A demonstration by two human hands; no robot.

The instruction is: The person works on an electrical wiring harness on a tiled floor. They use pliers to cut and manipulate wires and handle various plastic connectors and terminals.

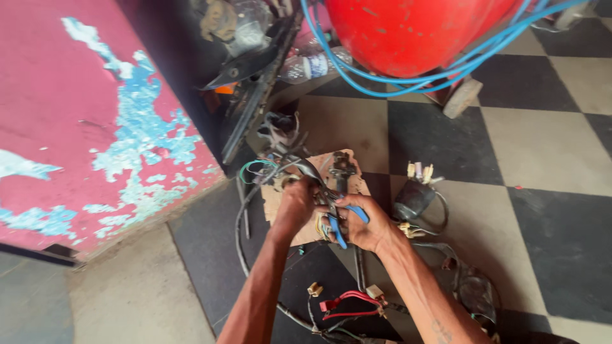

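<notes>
Looking down through the head camera, I saw my right hand closed around blue-handled pliers, the fingers wrapped tight on the grips and the tool's nose reaching into a tangle of wiring harness. My left hand was clenched on a bundle of those wires just beside the pliers' tip, both hands over a scrap of brown cardboard lying on the floor.

I judged the main risk to be the nose closing on a neighbouring strand, since the wires were packed close and crossed one another. A slip could also have nipped my left fingers, which sat right next to the tool. Loose ends and a red wire with connectors lay near my forearms and could have snagged.

Everything rested on a floor of black and pale checked tiles, dusty and worn. A peeling pink-and-blue wall stood to the left; a red tank wrapped in blue hose stood ahead, with plastic bottles beside it.
</notes>
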